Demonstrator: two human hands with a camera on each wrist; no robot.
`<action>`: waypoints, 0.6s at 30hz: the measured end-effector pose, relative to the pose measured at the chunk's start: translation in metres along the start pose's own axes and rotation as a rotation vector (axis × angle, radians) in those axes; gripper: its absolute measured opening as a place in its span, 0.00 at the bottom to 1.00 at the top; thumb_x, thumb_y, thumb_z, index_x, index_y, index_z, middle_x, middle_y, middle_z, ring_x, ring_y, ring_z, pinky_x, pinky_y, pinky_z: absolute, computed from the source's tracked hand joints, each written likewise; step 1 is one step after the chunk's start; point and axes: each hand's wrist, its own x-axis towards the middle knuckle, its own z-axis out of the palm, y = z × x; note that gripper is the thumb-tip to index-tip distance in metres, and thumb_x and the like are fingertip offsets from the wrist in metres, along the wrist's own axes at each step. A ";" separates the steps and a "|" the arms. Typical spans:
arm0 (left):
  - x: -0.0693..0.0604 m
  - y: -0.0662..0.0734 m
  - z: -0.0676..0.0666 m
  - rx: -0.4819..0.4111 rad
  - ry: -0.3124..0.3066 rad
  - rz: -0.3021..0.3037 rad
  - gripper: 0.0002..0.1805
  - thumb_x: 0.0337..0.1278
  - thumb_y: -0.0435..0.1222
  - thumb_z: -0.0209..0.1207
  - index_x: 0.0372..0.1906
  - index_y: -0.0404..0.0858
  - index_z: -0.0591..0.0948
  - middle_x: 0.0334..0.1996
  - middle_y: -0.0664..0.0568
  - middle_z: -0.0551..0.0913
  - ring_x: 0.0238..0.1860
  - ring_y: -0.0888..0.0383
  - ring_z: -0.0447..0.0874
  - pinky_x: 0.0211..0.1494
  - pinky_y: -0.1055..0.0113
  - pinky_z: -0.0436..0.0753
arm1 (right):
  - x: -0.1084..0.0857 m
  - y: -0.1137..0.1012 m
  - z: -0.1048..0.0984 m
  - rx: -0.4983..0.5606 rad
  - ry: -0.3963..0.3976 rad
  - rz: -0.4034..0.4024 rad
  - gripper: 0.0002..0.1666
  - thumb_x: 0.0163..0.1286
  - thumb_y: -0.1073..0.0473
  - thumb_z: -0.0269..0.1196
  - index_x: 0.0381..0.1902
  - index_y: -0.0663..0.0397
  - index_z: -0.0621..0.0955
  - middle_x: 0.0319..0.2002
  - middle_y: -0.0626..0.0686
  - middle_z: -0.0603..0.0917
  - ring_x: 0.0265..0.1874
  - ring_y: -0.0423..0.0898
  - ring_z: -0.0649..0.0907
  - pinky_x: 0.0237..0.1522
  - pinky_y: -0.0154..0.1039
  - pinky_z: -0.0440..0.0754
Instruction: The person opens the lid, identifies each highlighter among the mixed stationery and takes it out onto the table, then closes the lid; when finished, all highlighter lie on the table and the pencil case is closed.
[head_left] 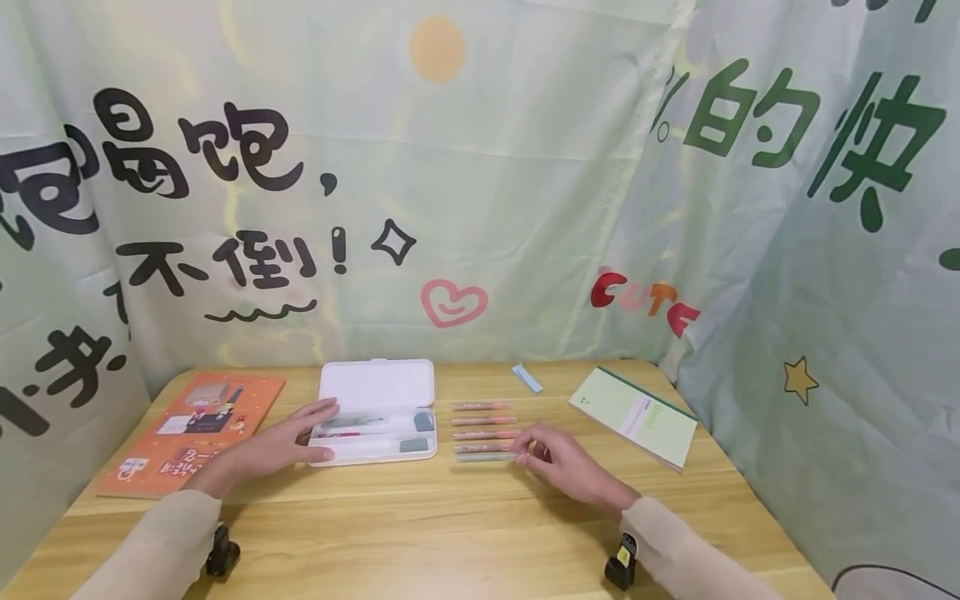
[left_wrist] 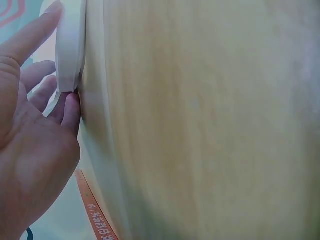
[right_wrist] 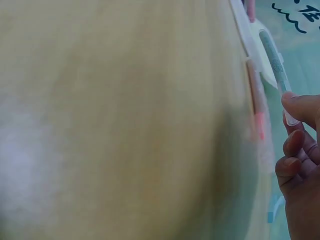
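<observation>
A white pencil case lies with its lid folded back on the wooden table. Inside its lower half are slim items, one with red on it, and grey-blue pieces at the right end. My left hand holds the case by its left end, thumb at the front edge, as the left wrist view also shows. Between thumb and forefinger my right hand pinches a clear, greenish pen by one end. Several orange-pink pens lie in a row just beyond it, right of the case.
An orange booklet lies to the left, partly behind my left forearm. At the right is a pale green notepad. A small light-blue strip lies near the back edge. Printed curtains hang behind and beside the table.
</observation>
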 end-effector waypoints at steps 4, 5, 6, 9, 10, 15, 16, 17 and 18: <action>0.000 0.001 0.000 -0.005 -0.001 -0.001 0.49 0.75 0.51 0.66 0.88 0.38 0.58 0.90 0.35 0.44 0.87 0.23 0.37 0.80 0.18 0.48 | -0.003 0.006 0.004 -0.011 -0.011 0.029 0.07 0.81 0.58 0.66 0.52 0.51 0.85 0.41 0.47 0.83 0.34 0.37 0.77 0.37 0.31 0.79; 0.000 0.001 0.000 -0.011 -0.002 -0.002 0.49 0.75 0.51 0.66 0.88 0.38 0.58 0.90 0.35 0.44 0.87 0.23 0.37 0.80 0.18 0.47 | -0.004 0.007 0.005 -0.018 -0.013 0.037 0.06 0.81 0.58 0.66 0.52 0.50 0.86 0.40 0.46 0.83 0.34 0.36 0.77 0.37 0.31 0.79; 0.000 0.001 0.000 -0.011 -0.003 -0.002 0.49 0.75 0.51 0.66 0.88 0.38 0.57 0.90 0.35 0.44 0.87 0.23 0.37 0.80 0.18 0.47 | -0.004 0.009 0.005 -0.025 -0.015 0.044 0.06 0.81 0.57 0.66 0.52 0.48 0.86 0.40 0.46 0.82 0.34 0.36 0.76 0.37 0.31 0.78; 0.000 0.001 0.000 -0.009 -0.003 0.000 0.48 0.75 0.51 0.66 0.88 0.38 0.58 0.90 0.36 0.44 0.87 0.23 0.37 0.81 0.19 0.48 | -0.005 0.011 0.007 -0.043 -0.009 0.050 0.05 0.81 0.57 0.67 0.51 0.47 0.86 0.40 0.45 0.81 0.34 0.36 0.75 0.37 0.31 0.77; 0.000 0.001 0.000 -0.012 -0.002 -0.001 0.48 0.75 0.51 0.67 0.88 0.38 0.58 0.90 0.36 0.44 0.87 0.24 0.37 0.81 0.19 0.48 | -0.005 0.011 0.008 -0.048 -0.006 0.050 0.05 0.81 0.58 0.67 0.51 0.46 0.86 0.40 0.45 0.81 0.34 0.36 0.75 0.37 0.31 0.77; 0.000 0.002 0.000 -0.017 -0.003 0.003 0.48 0.75 0.50 0.67 0.88 0.38 0.58 0.90 0.36 0.44 0.87 0.23 0.37 0.81 0.19 0.48 | -0.003 0.011 0.012 -0.074 0.011 0.046 0.05 0.80 0.58 0.68 0.50 0.47 0.87 0.40 0.44 0.81 0.34 0.36 0.74 0.36 0.31 0.75; 0.000 0.002 -0.001 -0.021 -0.004 0.002 0.48 0.75 0.50 0.67 0.88 0.38 0.58 0.90 0.36 0.44 0.87 0.23 0.37 0.81 0.19 0.48 | -0.003 0.011 0.012 -0.077 0.014 0.042 0.05 0.79 0.58 0.68 0.50 0.47 0.87 0.39 0.44 0.80 0.33 0.36 0.74 0.36 0.31 0.75; 0.000 0.002 -0.001 -0.020 -0.005 0.003 0.48 0.75 0.50 0.67 0.88 0.38 0.58 0.90 0.35 0.44 0.87 0.23 0.37 0.81 0.19 0.48 | -0.002 0.010 0.013 -0.079 0.015 0.041 0.05 0.79 0.58 0.68 0.50 0.47 0.87 0.39 0.44 0.80 0.33 0.36 0.74 0.36 0.31 0.75; -0.001 0.002 -0.001 -0.023 -0.005 0.002 0.48 0.75 0.50 0.67 0.88 0.37 0.58 0.90 0.35 0.44 0.87 0.23 0.37 0.81 0.19 0.48 | -0.002 0.010 0.013 -0.080 0.017 0.041 0.05 0.79 0.58 0.69 0.49 0.47 0.87 0.39 0.44 0.80 0.33 0.36 0.73 0.35 0.31 0.75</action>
